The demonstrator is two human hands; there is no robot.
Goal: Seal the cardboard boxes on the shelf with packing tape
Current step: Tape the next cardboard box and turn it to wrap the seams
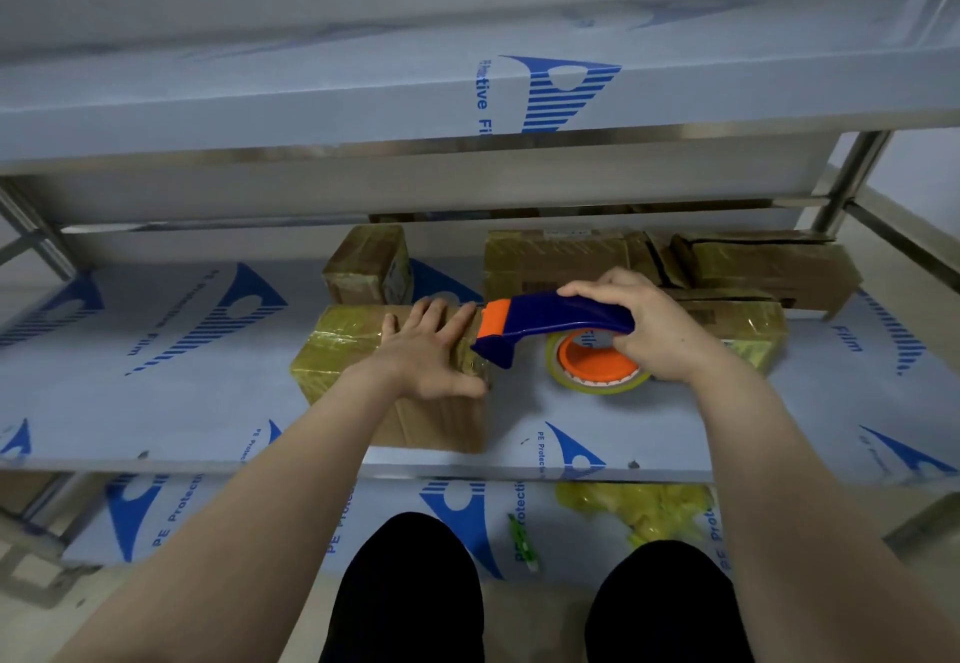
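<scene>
My left hand (431, 350) presses flat on the stiff, light-looking cardboard box (395, 376) mid-shelf near the front edge, right hand (644, 324) gripping the tape dispenser (545, 324) handle, best held there.

Centre: box (337, 345), tape-wrapped, on the shelf (156, 402); left hand (431, 350) lies flat on its top, fingers spread.
Centre right: right hand (649, 330) grips the blue-and-orange dispenser (545, 322), its orange edge at the box's right end; tape roll (597, 366) beneath.
Behind: small box (369, 265).
Upper right: further boxes (769, 262).
Lower right: yellow plastic (639, 506) on the tier below.
</scene>
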